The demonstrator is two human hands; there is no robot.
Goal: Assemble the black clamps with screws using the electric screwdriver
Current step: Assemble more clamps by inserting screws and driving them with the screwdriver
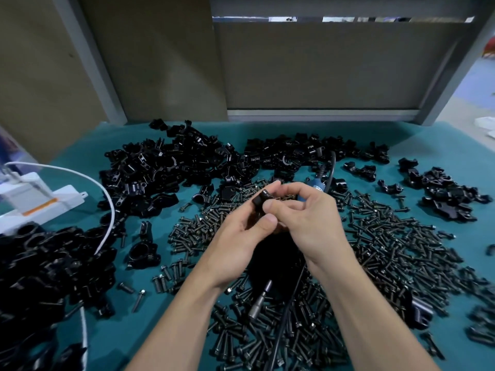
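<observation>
- Head view: black clamp pinched between curled left hand fingers, raised over loose screws.
- Right hand curled too, pinching same clamp.
- Electric screwdriver lying under wrists on teal mat.
- Clamp heaps behind.

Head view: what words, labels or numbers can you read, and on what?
No text is legible.
Orange strip on the white box: too blurred to read.
Pale mark on the blue object: too blurred to read.
</observation>
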